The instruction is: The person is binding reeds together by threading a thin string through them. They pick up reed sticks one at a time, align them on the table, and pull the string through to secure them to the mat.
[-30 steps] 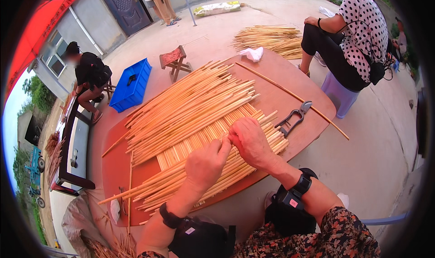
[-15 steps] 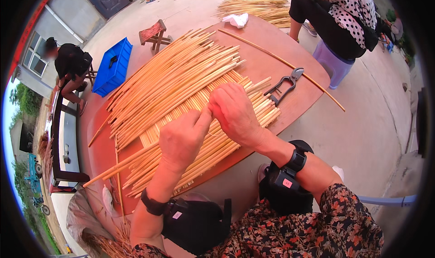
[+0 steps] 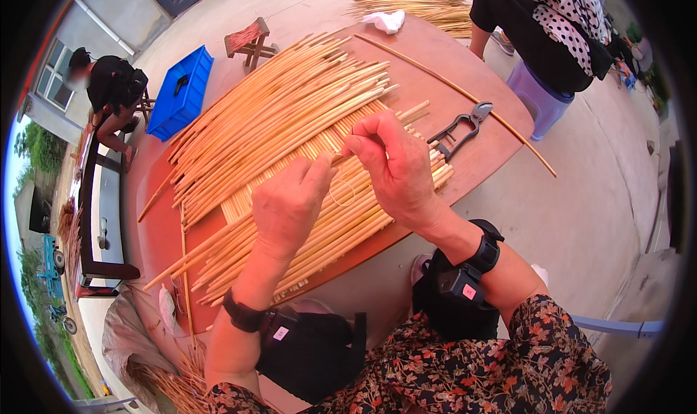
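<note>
Over a layer of peeled wooden sticks on the table, my two hands meet with their fingertips close together. My left hand is closed in a pinch, thumb on top. Opposite it, my right hand pinches too, its fingers curled. Between them runs a short bit of thin cord, and a pale loop of the cord hangs below the fingertips across the nearer sticks. Under the hands, a band of tightly laid sticks shows between the two loose layers. Pruning shears lie right of my right hand.
One long stick crosses the reddish table and overhangs its right edge. A crumpled white cloth lies at the far edge. Beyond are a blue crate, a wooden stool, a stick pile and two people.
My fingertips have drawn slightly apart. The right hand has turned and shifted a little right and up, showing its thumb; the cord's loop shows more clearly.
</note>
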The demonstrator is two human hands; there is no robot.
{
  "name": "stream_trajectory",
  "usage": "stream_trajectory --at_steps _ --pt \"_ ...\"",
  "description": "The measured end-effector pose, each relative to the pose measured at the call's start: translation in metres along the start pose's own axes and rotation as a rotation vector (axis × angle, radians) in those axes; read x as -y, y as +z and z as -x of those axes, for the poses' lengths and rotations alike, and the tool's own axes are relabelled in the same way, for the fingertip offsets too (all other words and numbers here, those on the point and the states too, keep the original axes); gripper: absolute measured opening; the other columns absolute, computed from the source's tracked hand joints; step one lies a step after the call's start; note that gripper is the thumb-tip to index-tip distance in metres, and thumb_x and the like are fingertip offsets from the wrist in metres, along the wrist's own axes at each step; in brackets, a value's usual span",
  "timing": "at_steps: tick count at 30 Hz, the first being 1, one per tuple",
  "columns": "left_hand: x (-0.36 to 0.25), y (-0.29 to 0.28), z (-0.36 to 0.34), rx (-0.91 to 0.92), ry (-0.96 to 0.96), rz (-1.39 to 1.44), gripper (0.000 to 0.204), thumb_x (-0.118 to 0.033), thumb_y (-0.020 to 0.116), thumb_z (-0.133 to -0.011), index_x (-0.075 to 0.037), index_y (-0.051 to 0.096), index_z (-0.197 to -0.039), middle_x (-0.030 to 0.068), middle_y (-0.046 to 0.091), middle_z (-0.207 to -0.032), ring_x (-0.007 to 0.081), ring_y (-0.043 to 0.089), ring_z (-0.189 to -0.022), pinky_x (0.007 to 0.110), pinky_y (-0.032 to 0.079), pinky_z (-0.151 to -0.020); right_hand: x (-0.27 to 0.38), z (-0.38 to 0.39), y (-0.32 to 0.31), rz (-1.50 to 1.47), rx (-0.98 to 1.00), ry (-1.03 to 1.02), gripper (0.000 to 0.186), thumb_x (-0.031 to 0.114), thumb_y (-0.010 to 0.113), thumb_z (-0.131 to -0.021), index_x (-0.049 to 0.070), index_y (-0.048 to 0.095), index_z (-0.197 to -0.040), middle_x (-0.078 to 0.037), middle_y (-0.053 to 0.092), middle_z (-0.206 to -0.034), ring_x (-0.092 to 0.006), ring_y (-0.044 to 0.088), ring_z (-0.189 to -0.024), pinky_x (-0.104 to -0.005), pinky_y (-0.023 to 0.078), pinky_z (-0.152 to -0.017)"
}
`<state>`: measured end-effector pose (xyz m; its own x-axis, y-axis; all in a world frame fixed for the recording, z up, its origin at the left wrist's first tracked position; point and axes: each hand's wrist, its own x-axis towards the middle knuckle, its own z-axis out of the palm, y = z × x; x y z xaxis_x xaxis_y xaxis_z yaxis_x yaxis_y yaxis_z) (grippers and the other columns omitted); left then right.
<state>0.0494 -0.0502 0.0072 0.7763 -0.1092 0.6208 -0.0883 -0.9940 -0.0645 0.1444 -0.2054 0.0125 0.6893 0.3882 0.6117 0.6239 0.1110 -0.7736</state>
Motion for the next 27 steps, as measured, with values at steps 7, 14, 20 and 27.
stream_trajectory --at_steps 7,14,20,27 --pt "0.016 0.016 -0.006 -0.035 -0.083 0.130 0.023 -0.013 0.076 -0.086 -0.015 0.069 -0.107 0.0033 0.058 -0.073 0.0220 0.061 -0.061 0.035 0.046 -0.050 0.015 0.020 0.008 -0.226 0.205 -0.130 0.007 0.004 0.063 -0.099 0.002 0.056 -0.099 -0.006 0.058 -0.083 -0.0142 0.060 -0.069 -0.0262 0.050 -0.064" --pt "0.021 0.037 -0.002 -0.002 -0.251 0.357 0.012 -0.018 0.071 -0.091 -0.014 0.069 -0.103 0.0086 0.064 -0.081 0.0293 0.063 -0.068 0.038 0.049 -0.058 0.039 0.021 0.002 -0.345 0.273 -0.145 0.013 0.004 0.070 -0.093 0.004 0.059 -0.100 -0.009 0.061 -0.087 -0.0245 0.063 -0.074 -0.0317 0.051 -0.062" --pt "0.037 0.055 0.002 0.276 -0.466 0.384 0.013 -0.018 0.070 -0.095 -0.006 0.072 -0.100 0.0107 0.065 -0.075 0.0179 0.062 -0.066 0.032 0.048 -0.062 0.071 0.047 0.011 -0.694 0.587 -0.404 0.015 0.011 0.065 -0.092 0.004 0.051 -0.093 -0.011 0.051 -0.084 -0.0316 0.058 -0.075 -0.0396 0.050 -0.061" --pt "0.039 0.071 -0.002 0.340 -0.677 0.547 0.013 -0.019 0.069 -0.096 -0.006 0.072 -0.095 0.0053 0.065 -0.068 0.0153 0.060 -0.063 0.030 0.047 -0.061 0.057 0.043 0.005 -0.672 0.573 -0.352 0.014 0.011 0.062 -0.091 0.004 0.051 -0.092 -0.011 0.049 -0.084 -0.0305 0.057 -0.075 -0.0394 0.050 -0.061"
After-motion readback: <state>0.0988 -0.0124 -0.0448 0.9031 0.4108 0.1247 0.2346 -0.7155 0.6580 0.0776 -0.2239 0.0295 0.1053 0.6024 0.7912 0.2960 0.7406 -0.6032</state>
